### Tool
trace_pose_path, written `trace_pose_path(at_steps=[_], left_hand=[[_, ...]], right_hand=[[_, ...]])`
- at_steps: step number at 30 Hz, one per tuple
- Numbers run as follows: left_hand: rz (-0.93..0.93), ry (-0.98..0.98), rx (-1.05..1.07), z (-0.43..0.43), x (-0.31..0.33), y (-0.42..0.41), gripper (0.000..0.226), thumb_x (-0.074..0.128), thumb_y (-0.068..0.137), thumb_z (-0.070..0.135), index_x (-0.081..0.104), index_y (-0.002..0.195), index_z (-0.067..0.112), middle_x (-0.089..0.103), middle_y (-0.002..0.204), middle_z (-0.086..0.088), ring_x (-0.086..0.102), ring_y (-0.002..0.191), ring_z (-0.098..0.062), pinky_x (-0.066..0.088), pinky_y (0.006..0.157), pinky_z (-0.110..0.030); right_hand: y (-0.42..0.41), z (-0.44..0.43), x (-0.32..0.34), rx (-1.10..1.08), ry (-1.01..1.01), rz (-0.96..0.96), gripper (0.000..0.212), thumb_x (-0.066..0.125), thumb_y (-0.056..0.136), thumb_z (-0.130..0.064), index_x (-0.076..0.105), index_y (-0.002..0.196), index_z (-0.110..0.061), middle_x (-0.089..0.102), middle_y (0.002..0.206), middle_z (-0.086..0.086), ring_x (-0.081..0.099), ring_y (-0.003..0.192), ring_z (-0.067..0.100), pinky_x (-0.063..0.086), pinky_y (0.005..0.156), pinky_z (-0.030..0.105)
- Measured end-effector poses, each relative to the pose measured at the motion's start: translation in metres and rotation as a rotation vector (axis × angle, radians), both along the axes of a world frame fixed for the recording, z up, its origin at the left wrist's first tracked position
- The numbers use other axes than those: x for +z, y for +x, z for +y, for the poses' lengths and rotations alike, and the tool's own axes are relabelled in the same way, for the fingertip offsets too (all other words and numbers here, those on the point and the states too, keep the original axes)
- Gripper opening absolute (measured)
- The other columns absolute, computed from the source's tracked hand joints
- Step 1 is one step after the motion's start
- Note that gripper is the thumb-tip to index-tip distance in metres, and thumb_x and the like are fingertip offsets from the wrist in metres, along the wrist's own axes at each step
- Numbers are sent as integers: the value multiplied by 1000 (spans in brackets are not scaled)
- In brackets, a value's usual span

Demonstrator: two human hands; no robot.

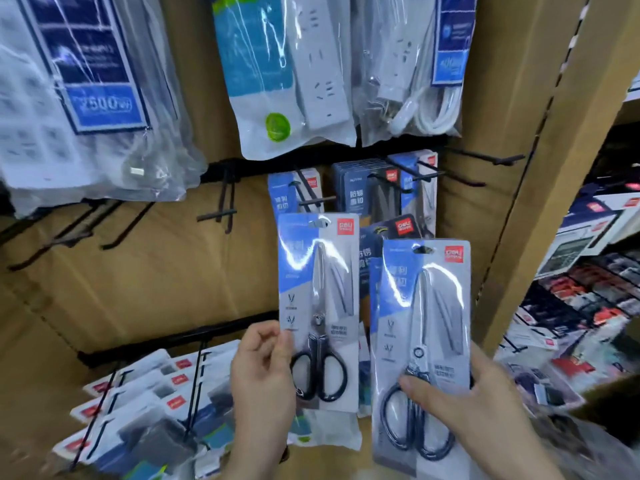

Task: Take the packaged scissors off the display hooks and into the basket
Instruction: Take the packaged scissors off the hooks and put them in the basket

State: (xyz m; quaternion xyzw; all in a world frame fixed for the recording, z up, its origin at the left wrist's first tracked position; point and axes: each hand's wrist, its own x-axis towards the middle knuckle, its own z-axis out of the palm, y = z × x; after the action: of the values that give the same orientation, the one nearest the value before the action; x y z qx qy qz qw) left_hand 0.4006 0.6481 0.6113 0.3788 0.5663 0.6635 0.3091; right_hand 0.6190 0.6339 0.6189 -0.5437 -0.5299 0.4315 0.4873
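My left hand [261,382] pinches the lower left edge of a packaged scissors [318,306], a blue and grey card with black-handled scissors, held upright and off the hooks. My right hand [467,410] grips a second, larger scissors pack [420,341] by its lower part, thumb across the handles. Behind them more scissors packs [367,195] hang on black display hooks [311,199]. No basket is in view.
Bagged power strips [311,71] hang above on the brown board. Bare black hooks [221,211] jut out at left and upper right. Boxed goods [138,403] hang on a lower rail at bottom left. A wooden post [540,168] separates shelves of packs at right.
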Motion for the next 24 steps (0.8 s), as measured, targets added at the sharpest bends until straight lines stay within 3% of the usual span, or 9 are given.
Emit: trace_pose_path(at_steps=[4, 9, 12, 15, 17, 19, 21, 24], left_hand=[[24, 18, 40, 12, 6, 4, 14, 58, 97, 11, 61, 85, 17, 70, 66, 6, 57, 59, -7, 47, 61, -26], [62, -18, 53, 27, 0, 6, 17, 59, 97, 20, 61, 84, 30, 70, 74, -9, 56, 66, -24, 48, 64, -41], [134, -31, 45, 24, -2, 6, 24, 60, 96, 21, 56, 86, 42, 74, 76, -3, 65, 70, -26, 53, 67, -47], [198, -32, -9, 20, 2, 7, 32, 56, 98, 22, 52, 102, 54, 77, 79, 3, 72, 72, -26, 58, 68, -50], [343, -25, 3, 23, 5, 8, 48, 55, 99, 22, 44, 120, 64, 73, 74, 9, 66, 61, -18, 55, 60, -38], [513, -30, 24, 33, 6, 4, 59, 52, 101, 22, 35, 130, 71, 59, 62, 0, 46, 50, -15, 39, 50, -27], [613, -69, 39, 50, 6, -2, 57, 48, 102, 20, 35, 141, 60, 45, 56, -5, 37, 48, -11, 29, 50, -22], [742, -127, 86, 82, 12, -13, 54, 45, 103, 18, 33, 146, 48, 44, 52, -1, 40, 44, -13, 34, 48, -19]], right_hand=[[-4, 19, 4, 47, 11, -10, 47, 90, 62, -2, 71, 97, -26, 78, 89, -9, 72, 76, 1, 51, 61, 10], [-2, 39, 6, 98, 1, 9, 46, 88, 63, 0, 71, 99, -23, 78, 87, -6, 74, 79, 9, 55, 64, 17], [0, 49, 6, 105, 13, -5, 46, 91, 61, -8, 72, 99, -27, 78, 94, -5, 74, 87, 13, 57, 77, 34], [3, 53, 8, 123, 16, -24, 46, 91, 62, -12, 70, 100, -29, 77, 94, -9, 73, 86, 7, 57, 79, 33], [5, 55, 8, 136, 38, -40, 46, 91, 63, -13, 71, 97, -37, 76, 94, -10, 72, 86, 3, 54, 76, 28], [4, 56, 9, 165, 46, -63, 50, 90, 65, -15, 68, 95, -49, 75, 97, -10, 71, 88, 1, 53, 76, 26], [4, 59, 8, 187, 39, -56, 50, 89, 67, -16, 67, 98, -48, 74, 100, -9, 71, 90, 3, 53, 79, 28], [3, 62, 7, 171, 20, -35, 46, 88, 68, -15, 66, 102, -36, 75, 95, -13, 71, 86, 1, 53, 73, 22]])
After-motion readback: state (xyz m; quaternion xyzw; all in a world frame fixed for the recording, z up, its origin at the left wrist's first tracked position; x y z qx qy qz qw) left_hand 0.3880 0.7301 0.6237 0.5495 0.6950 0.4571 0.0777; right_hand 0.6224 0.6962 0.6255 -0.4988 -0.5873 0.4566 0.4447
